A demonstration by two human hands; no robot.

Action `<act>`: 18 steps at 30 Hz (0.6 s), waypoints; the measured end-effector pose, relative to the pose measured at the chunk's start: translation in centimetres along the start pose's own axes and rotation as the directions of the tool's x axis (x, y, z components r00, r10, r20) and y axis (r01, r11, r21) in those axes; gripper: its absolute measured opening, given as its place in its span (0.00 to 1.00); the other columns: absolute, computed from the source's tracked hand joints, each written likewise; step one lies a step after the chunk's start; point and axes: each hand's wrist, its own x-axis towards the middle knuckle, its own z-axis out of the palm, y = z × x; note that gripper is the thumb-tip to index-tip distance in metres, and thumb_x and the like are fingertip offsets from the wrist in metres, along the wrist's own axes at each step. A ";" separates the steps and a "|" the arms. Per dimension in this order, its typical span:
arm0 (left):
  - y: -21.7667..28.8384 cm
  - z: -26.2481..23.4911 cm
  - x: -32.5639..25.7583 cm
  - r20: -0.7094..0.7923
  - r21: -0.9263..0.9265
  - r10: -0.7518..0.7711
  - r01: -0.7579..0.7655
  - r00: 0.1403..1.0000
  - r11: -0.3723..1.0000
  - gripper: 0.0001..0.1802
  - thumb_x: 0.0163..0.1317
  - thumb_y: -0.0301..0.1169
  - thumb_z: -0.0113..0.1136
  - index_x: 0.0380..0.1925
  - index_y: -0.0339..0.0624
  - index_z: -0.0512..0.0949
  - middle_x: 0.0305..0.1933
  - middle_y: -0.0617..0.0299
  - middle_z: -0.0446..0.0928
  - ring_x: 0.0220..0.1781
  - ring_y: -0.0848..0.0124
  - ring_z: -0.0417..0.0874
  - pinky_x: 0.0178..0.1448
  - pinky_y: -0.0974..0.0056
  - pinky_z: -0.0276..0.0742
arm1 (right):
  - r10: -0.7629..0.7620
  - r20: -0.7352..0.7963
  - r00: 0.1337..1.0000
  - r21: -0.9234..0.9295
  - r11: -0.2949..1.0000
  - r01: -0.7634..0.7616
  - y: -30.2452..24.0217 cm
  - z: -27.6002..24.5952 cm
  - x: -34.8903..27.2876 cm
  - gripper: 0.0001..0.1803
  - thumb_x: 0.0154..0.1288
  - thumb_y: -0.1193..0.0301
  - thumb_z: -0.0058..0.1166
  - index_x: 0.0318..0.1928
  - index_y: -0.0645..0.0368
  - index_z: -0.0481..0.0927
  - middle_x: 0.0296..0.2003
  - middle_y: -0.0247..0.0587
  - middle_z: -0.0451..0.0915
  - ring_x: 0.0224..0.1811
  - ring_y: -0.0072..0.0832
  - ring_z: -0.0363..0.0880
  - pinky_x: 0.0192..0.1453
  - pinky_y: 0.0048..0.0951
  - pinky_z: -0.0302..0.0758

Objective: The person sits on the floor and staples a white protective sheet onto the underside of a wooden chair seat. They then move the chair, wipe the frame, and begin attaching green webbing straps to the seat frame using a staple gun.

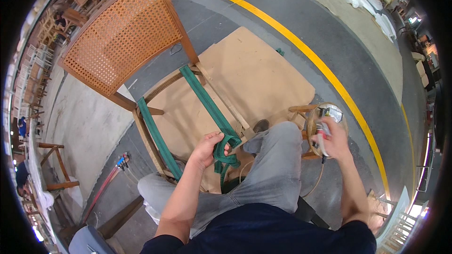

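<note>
Head view, looking down: I see my left hand (207,148) closed around a bunched end of green webbing strap (207,101), fingers curled tight on the folds at the front rail of a wooden chair frame (150,143). From my grip, the strap runs taut and diagonal across the open seat to the rear rail, just below the cane backrest (123,35). A second green strap (157,136) lies along the left side of the seat frame, roughly parallel to that rail. The chair sits on a sheet of brown cardboard (263,73) laid over grey floor.

My right hand (333,140) is raised at the right, well apart from the strap, fingers wrapped around a pneumatic stapler (324,129) with a silver head and red detail. The tool hovers over a small round stool (306,127) beside my right knee. A hose (316,181) hangs from the tool's base.

A yellow floor line (301,47) curves past the cardboard. Red and blue hoses (110,178) lie on the floor at left.
</note>
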 end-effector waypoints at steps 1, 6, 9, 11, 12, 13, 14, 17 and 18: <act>0.5 -0.1 0.0 0.033 -0.009 -0.007 0.007 0.999 1.000 0.09 0.79 0.33 0.56 0.42 0.40 0.77 0.30 0.56 0.85 0.25 0.68 0.86 0.30 0.65 0.86 | -0.289 0.077 0.954 -0.115 0.948 0.297 -2.7 1.0 2.5 0.29 0.57 0.59 0.77 0.57 0.48 0.81 0.45 0.40 0.86 0.50 0.39 0.85 0.53 0.40 0.79; 1.0 0.6 -0.4 -0.001 0.008 0.015 -0.015 1.000 1.000 0.08 0.78 0.32 0.57 0.44 0.38 0.79 0.32 0.53 0.87 0.25 0.68 0.87 0.30 0.65 0.86 | -0.509 0.627 0.590 -0.045 0.732 0.680 -7.4 9.4 10.8 0.28 0.56 0.48 0.74 0.52 0.44 0.81 0.43 0.39 0.82 0.52 0.41 0.82 0.55 0.43 0.75; 0.3 0.7 -0.5 -0.004 -0.013 0.037 -0.037 0.999 0.999 0.08 0.77 0.31 0.58 0.45 0.37 0.79 0.33 0.53 0.87 0.26 0.67 0.87 0.31 0.65 0.86 | -0.627 0.679 0.383 0.018 0.535 0.845 -6.8 13.5 12.8 0.27 0.56 0.47 0.73 0.52 0.42 0.81 0.42 0.39 0.82 0.51 0.38 0.82 0.53 0.43 0.74; -0.3 0.4 -1.0 -0.022 -0.042 0.059 -0.060 0.998 0.997 0.08 0.77 0.31 0.59 0.45 0.37 0.80 0.34 0.53 0.87 0.26 0.67 0.87 0.31 0.65 0.86 | -0.707 0.647 0.284 0.045 0.408 0.912 -6.9 15.5 13.0 0.26 0.57 0.47 0.72 0.52 0.40 0.81 0.42 0.39 0.81 0.50 0.37 0.82 0.52 0.43 0.74; -0.4 0.1 -1.3 -0.035 -0.044 0.063 -0.064 0.997 0.997 0.08 0.77 0.31 0.59 0.44 0.37 0.80 0.34 0.52 0.87 0.26 0.67 0.87 0.32 0.65 0.87 | -0.711 0.653 0.262 0.058 0.392 0.918 -7.1 16.3 12.8 0.24 0.58 0.47 0.71 0.52 0.39 0.81 0.41 0.39 0.81 0.49 0.37 0.83 0.52 0.43 0.74; -0.5 -0.2 -1.5 -0.045 -0.045 0.065 -0.067 0.997 0.997 0.08 0.77 0.31 0.59 0.44 0.36 0.80 0.34 0.52 0.87 0.26 0.66 0.87 0.33 0.64 0.87 | -0.712 0.658 0.243 0.068 0.378 0.923 -7.4 16.9 12.5 0.23 0.59 0.48 0.70 0.52 0.38 0.81 0.40 0.38 0.81 0.49 0.36 0.83 0.53 0.42 0.73; -0.6 -0.4 -1.6 -0.052 -0.045 0.068 -0.071 0.996 0.996 0.08 0.77 0.31 0.58 0.44 0.36 0.80 0.34 0.52 0.87 0.26 0.66 0.87 0.33 0.63 0.87 | -0.712 0.664 0.226 0.075 0.365 0.928 -7.4 17.3 12.3 0.22 0.60 0.49 0.69 0.52 0.37 0.81 0.40 0.38 0.81 0.48 0.36 0.83 0.53 0.42 0.73; -0.5 -0.6 -2.2 -0.035 -0.010 0.093 -0.094 0.995 0.996 0.08 0.77 0.31 0.59 0.45 0.37 0.79 0.33 0.52 0.87 0.27 0.65 0.88 0.33 0.63 0.87 | -0.672 0.701 0.240 0.042 0.375 0.926 -8.0 18.6 11.9 0.20 0.63 0.51 0.66 0.53 0.36 0.80 0.37 0.36 0.81 0.44 0.37 0.84 0.50 0.42 0.74; -0.3 -0.3 -2.3 -0.023 -0.051 0.118 -0.119 0.993 0.992 0.08 0.77 0.31 0.59 0.45 0.37 0.79 0.33 0.52 0.86 0.27 0.64 0.88 0.33 0.63 0.88 | -0.666 0.709 0.230 0.063 0.385 0.921 -8.0 18.5 11.7 0.20 0.63 0.52 0.66 0.54 0.36 0.80 0.36 0.36 0.81 0.43 0.38 0.85 0.49 0.43 0.75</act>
